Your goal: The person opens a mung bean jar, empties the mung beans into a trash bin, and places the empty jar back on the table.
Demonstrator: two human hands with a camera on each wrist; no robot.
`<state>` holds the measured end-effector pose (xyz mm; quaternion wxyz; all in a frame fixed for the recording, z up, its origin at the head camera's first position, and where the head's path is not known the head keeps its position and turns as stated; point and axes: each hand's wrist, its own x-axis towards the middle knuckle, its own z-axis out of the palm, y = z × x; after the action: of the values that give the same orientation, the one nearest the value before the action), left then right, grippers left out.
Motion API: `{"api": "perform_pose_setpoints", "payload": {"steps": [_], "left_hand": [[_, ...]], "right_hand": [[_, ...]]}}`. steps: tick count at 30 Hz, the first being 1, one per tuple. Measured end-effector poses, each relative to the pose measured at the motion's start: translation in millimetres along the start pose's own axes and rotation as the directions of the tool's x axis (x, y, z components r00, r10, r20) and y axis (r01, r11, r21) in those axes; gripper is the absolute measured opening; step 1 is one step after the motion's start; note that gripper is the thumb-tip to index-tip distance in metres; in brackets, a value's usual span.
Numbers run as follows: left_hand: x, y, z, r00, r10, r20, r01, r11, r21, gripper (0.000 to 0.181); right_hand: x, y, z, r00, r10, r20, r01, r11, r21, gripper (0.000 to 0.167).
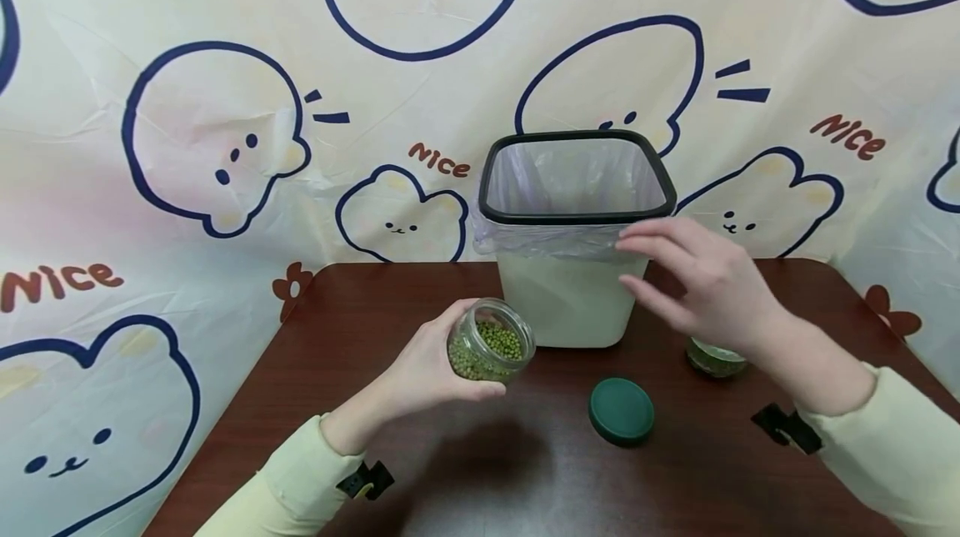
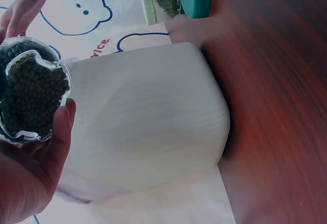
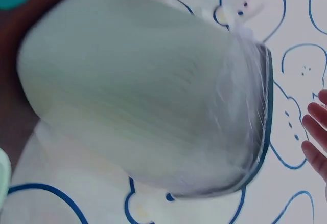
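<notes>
Curling round the jar [image 1: 491, 345] by its side, the left hand [image 1: 427, 362] grips it tilted, near-left of the bin [image 1: 566, 295], beans [image 1: 498, 338] inside; the right hand [image 1: 697, 280], empty, has fingers parted; left wrist adds a second jar [image 2: 166, 5], its top [image 2: 148, 7] pale; right wrist, the bag [image 3: 230, 106] crumpled over the bin.

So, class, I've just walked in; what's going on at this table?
A person's left hand holds an open jar of small green beans in front of a lined bin. The right hand is raised near the bin, holding nothing. A green lid lies on the table, and a second jar stands farther back to its right.
</notes>
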<state>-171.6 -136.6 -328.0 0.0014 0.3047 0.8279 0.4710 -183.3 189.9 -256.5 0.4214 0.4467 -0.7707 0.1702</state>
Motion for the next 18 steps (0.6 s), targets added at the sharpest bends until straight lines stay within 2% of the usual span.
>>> {"api": "perform_pose_setpoints", "payload": {"steps": [3,5,8,10,12,14,18], "left_hand": [[0.5,0.6,-0.7,1.0,0.0,-0.005,0.0,1.0,-0.003,0.083],[0.8,1.0,-1.2,1.0,-0.004,-0.01,0.004,1.0,-0.004,0.082],[1.1,1.7,-1.8,1.0,-0.008,-0.013,0.008,1.0,-0.012,0.083],[1.1,2.0,-2.1,1.0,-0.007,-0.014,0.007,1.0,-0.014,0.083],[1.3,2.3,-2.5,1.0,-0.004,-0.015,0.003,1.0,-0.017,0.083],[1.6,2.4,-3.2,1.0,-0.001,-0.019,0.0,1.0,-0.015,0.083],[1.9,2.5,-4.8,1.0,0.004,-0.026,-0.004,1.0,-0.011,0.083]], "right_hand": [[13.3,12,-2,0.999,0.006,-0.032,-0.007,0.999,-0.047,0.05],[21.0,21,-2,0.999,0.035,-0.024,-0.036,0.997,-0.062,0.047],[31.0,34,1,0.993,0.113,0.016,-0.111,0.991,-0.08,0.033],[36.2,41,4,0.979,0.196,0.063,-0.19,0.978,-0.089,0.028],[40.4,47,6,0.952,0.284,0.113,-0.273,0.957,-0.102,0.028],[43.8,51,8,0.917,0.361,0.169,-0.347,0.931,-0.109,0.031],[47.9,58,10,0.828,0.47,0.307,-0.444,0.882,-0.155,0.045]]}}
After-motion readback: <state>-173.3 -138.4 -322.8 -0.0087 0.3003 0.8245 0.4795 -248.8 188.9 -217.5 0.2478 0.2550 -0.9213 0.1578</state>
